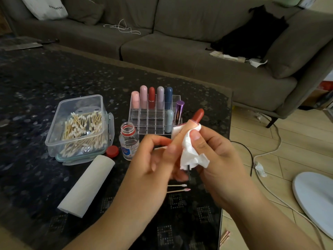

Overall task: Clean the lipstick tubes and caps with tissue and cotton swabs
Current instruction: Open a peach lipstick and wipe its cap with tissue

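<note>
An uncapped lipstick (197,116) with its red-brown bullet extended points up and to the right above the table's right part. My left hand (155,159) grips its tube from the left. My right hand (212,150) pinches a crumpled white tissue (191,154) against the tube from the right. The tissue wraps most of the tube and hides it. A clear organiser (155,120) behind my hands holds several capped lipsticks. A clear box of cotton swabs (81,127) stands at the left. A tissue roll (88,184) lies in front of the box.
An open small bottle (128,141) stands beside its red cap (112,151). Two used swabs (178,188) lie on the dark glass table (36,87) under my hands. A grey sofa (180,51) is behind. Cables and a white round base (317,201) lie on the floor at right.
</note>
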The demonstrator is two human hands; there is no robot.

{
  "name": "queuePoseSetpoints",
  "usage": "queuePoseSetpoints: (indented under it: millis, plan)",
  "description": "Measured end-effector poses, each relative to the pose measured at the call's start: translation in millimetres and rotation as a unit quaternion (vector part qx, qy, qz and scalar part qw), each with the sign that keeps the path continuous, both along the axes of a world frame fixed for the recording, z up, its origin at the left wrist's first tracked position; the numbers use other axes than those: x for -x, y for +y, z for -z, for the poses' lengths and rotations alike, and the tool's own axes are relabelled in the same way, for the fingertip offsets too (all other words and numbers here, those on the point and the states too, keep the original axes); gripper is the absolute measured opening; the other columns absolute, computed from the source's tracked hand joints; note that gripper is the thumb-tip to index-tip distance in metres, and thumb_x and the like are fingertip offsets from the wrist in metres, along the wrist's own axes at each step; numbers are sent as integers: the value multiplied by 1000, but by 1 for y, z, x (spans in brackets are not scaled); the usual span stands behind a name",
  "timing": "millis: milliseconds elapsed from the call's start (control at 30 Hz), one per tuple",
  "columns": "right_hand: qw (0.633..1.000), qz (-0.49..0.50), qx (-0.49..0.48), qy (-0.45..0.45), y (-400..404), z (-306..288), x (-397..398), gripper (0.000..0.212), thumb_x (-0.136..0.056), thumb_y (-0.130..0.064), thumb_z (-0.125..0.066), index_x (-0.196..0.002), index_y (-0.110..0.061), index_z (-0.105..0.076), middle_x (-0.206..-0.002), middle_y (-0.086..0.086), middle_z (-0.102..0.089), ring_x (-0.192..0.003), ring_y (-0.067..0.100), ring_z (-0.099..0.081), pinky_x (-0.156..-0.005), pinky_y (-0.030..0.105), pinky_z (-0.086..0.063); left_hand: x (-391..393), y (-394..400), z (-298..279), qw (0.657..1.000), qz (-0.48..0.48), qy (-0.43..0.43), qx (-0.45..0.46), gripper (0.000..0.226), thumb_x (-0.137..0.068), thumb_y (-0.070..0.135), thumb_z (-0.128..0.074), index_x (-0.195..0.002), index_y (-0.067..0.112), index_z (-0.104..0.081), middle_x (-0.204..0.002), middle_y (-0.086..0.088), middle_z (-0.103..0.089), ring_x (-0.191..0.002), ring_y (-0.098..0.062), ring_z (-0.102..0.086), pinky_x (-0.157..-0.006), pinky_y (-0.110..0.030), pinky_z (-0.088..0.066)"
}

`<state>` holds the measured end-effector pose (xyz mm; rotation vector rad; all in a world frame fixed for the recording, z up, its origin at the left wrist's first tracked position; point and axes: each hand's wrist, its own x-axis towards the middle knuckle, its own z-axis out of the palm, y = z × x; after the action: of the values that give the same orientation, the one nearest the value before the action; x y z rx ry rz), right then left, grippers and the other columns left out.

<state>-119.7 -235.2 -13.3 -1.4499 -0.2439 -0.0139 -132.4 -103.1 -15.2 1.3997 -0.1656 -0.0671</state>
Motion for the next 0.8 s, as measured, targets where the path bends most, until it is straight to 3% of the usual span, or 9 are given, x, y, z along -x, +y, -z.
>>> queuePoseSetpoints:
  millis: [67, 133, 267, 367, 433, 533, 600, 667, 800]
  plan:
    - [1000, 2, 6, 4, -2, 0, 0, 28, -90, -35, -48, -93, -20, -71, -74, 4, -68, -60, 13, -59, -53, 28, -48, -2, -1, -2, 991, 45, 80, 95, 35, -81, 38, -50, -95, 8, -60, -77, -12, -70, -57, -21, -63, -57, -28, -52]
    - [999, 8, 31, 4, -2, 3, -1, 29, -89, -36, -48, -99, -20, -70, -80, 4, -70, -66, 13, -61, -63, 32, -48, -4, 0, -1, 989, 31, 91, 115, 30, -78, 31, -53, -89, 5, -60, -71, -11, -68, -53, -16, -58, -53, -25, -50]
    - [999, 9, 35, 4, -1, 6, -2, 31, -90, -34, -47, -104, -17, -69, -88, 8, -71, -78, 20, -64, -79, 44, -52, -7, 2, -1, 998, -15, 28, 61, 27, -71, 25, -66, -89, 6, -59, -70, -7, -70, -58, -12, -62, -56, -18, -50]
    - [1000, 16, 27, -3, 2, 7, -1, 32, -91, -32, -46, -103, -12, -68, -88, 12, -71, -87, 32, -66, -87, 48, -52, -5, 0, 0, 998, -60, -32, -6, 35, -60, 36, -71, -82, 13, -57, -73, -5, -72, -66, -13, -69, -59, -17, -51]
    - [1000, 15, 21, -3, 2, 6, -2, 32, -92, -32, -46, -102, -11, -68, -86, 14, -71, -85, 35, -66, -83, 49, -54, -4, -1, 1, 996, -72, -41, -20, 33, -60, 39, -73, -79, 17, -58, -73, -5, -72, -66, -14, -69, -59, -17, -51]
    - [1000, 1, -9, 15, 0, 3, -2, 30, -92, -34, -47, -98, -14, -68, -76, 8, -68, -63, 18, -61, -60, 32, -49, -2, -2, -1, 998, -14, 29, 54, 28, -74, 39, -72, -81, 14, -61, -74, -9, -71, -61, -17, -65, -59, -22, -51]
    - [1000, 0, -1, 20, -1, 2, -1, 31, -91, -36, -48, -100, -15, -68, -77, 6, -68, -64, 14, -61, -61, 28, -47, -1, -2, -1, 988, 28, 89, 121, 28, -81, 37, -60, -85, 9, -60, -73, -12, -69, -57, -19, -62, -56, -26, -51]
    - [1000, 6, 14, 12, -1, 3, -1, 31, -90, -36, -48, -100, -16, -68, -79, 5, -69, -68, 13, -62, -64, 28, -48, -2, -1, 0, 988, 18, 94, 125, 27, -75, 31, -58, -84, 5, -58, -69, -12, -68, -52, -16, -58, -54, -25, -51]
    - [1000, 10, 18, 3, -2, 5, -2, 32, -91, -35, -47, -104, -15, -68, -87, 10, -71, -78, 23, -65, -79, 46, -52, -6, 2, -2, 996, -32, 31, 75, 24, -63, 31, -69, -76, 13, -61, -64, -5, -67, -53, -11, -58, -57, -23, -50]
